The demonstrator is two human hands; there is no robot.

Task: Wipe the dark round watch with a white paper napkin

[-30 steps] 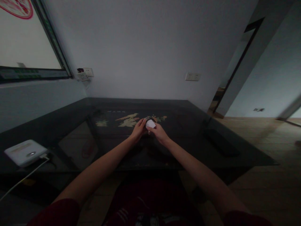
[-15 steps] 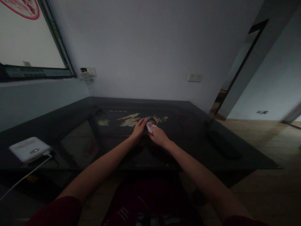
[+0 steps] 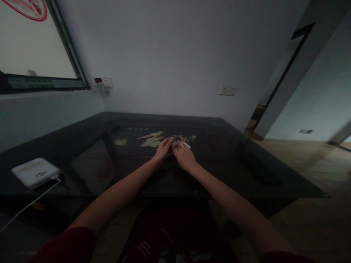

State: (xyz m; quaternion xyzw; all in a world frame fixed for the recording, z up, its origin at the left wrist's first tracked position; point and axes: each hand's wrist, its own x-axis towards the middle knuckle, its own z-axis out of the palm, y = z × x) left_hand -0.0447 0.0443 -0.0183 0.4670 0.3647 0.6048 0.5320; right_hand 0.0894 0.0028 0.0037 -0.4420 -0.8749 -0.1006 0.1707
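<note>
Conceivably, the small, dark, rounded object could slip free over the glossy black desk should the bare right hand push harder than the bare left hand grips. It sits between both hands, partly hidden, the left fingers closed on its side, the right bunching a thin, crumpled white sheet, paper or cloth, against its near face; whether it touches the desk cannot be told.

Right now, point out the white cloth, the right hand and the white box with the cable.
White cloth point(image 3: 185, 144): head view, its exposed upper edge.
Right hand point(image 3: 185, 156): head view, back of the hand.
White box point(image 3: 33, 171): head view, top face.
</note>
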